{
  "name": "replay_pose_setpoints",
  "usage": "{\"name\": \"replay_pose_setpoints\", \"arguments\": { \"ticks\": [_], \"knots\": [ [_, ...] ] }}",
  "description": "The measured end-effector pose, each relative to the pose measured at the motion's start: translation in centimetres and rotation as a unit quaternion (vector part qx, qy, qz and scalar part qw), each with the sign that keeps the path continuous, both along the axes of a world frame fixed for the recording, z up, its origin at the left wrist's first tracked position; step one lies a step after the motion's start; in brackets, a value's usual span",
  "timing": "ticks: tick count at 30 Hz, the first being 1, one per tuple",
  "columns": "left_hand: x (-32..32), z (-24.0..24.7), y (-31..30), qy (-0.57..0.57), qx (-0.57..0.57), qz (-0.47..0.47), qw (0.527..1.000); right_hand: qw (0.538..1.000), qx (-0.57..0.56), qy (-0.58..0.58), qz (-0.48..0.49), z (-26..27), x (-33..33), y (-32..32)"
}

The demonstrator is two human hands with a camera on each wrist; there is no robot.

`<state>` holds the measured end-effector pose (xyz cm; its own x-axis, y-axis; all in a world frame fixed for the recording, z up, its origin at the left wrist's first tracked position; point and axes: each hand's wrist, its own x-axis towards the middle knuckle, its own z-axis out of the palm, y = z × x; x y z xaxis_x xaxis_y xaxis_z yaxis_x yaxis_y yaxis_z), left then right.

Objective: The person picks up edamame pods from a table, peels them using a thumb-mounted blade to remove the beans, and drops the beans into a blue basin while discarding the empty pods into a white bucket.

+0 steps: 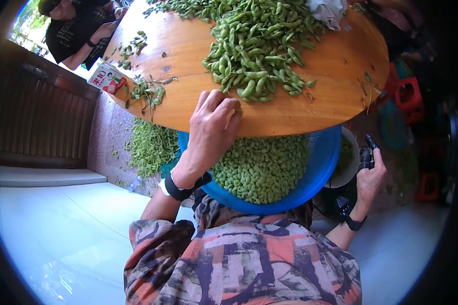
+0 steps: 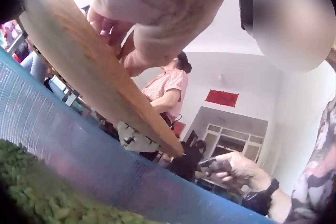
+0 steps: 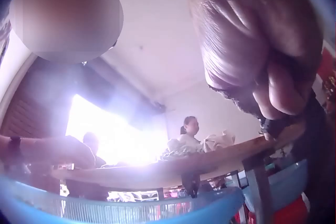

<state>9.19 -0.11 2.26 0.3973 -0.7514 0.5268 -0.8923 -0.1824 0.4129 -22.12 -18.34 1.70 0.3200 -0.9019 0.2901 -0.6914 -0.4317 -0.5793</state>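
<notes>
My left hand [image 1: 213, 122] reaches over the near edge of the round wooden table [image 1: 178, 61], its fingers bent down to the tabletop beside a heap of green soybean pods [image 1: 254, 46]. The fingertips are hidden, so I cannot tell if they hold a pod. My right hand [image 1: 370, 178] is raised at the right of a blue basket [image 1: 326, 162], with dark coverings on some digits. Its fingers hang loosely, some bent in the right wrist view, and nothing shows held. Shelled green beans [image 1: 259, 168] fill the basket below the table edge.
A carton [image 1: 106, 77] and leafy scraps [image 1: 146, 95] lie at the table's left. A crumpled plastic bag [image 1: 328, 12] is at the back. A pile of empty pods [image 1: 155, 147] covers the floor left; a pale bowl [image 1: 347, 160] stands right. Another person [image 1: 81, 30] sits across.
</notes>
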Motion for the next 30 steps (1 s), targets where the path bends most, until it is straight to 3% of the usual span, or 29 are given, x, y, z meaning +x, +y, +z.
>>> {"name": "replay_pose_setpoints", "arguments": {
  "ticks": [3, 5, 9, 13, 15, 19, 21, 25, 27, 30],
  "knots": [
    [-0.3, -0.1, 1.6, 0.022, -0.053, 0.002, 0.998, 1.0, 0.01, 0.001, -0.006, -0.4, 0.3, -0.4],
    [-0.7, -0.1, 2.6, 0.207, -0.062, 0.058, 0.975, 1.0, 0.017, -0.001, 0.003, -0.9, 0.3, -0.8],
    [0.0, -1.5, 4.3, 0.267, -0.107, 0.043, 0.957, 1.0, 0.011, -0.008, 0.004, -1.0, 0.7, -1.2],
    [0.8, -2.0, 4.9, 0.213, -0.141, 0.089, 0.963, 1.0, 0.0, -0.008, 0.02, -2.2, -0.3, -2.4],
    [1.3, -1.2, 5.3, 0.204, -0.083, 0.153, 0.963, 1.0, 0.011, 0.011, 0.023, -2.1, -0.2, -2.5],
    [2.4, -0.1, 5.8, 0.222, -0.04, 0.176, 0.958, 0.999, 0.004, 0.047, -0.015, -2.2, -0.1, -2.7],
    [3.0, -0.1, 6.2, 0.192, 0.002, 0.135, 0.972, 0.998, 0.003, 0.053, -0.027, -2.3, -0.3, -3.0],
    [3.6, 0.3, 7.3, 0.236, 0.011, 0.115, 0.965, 0.998, 0.003, 0.055, -0.024, -2.3, -0.6, -3.3],
    [3.8, 0.1, 8.0, 0.312, -0.053, 0.12, 0.941, 0.999, 0.018, 0.03, -0.026, -2.1, -0.2, -3.3],
    [3.8, -0.1, 8.6, 0.303, -0.062, 0.132, 0.942, 0.997, 0.0, 0.07, -0.033, -2.2, 0.1, -3.7]
  ]
}}
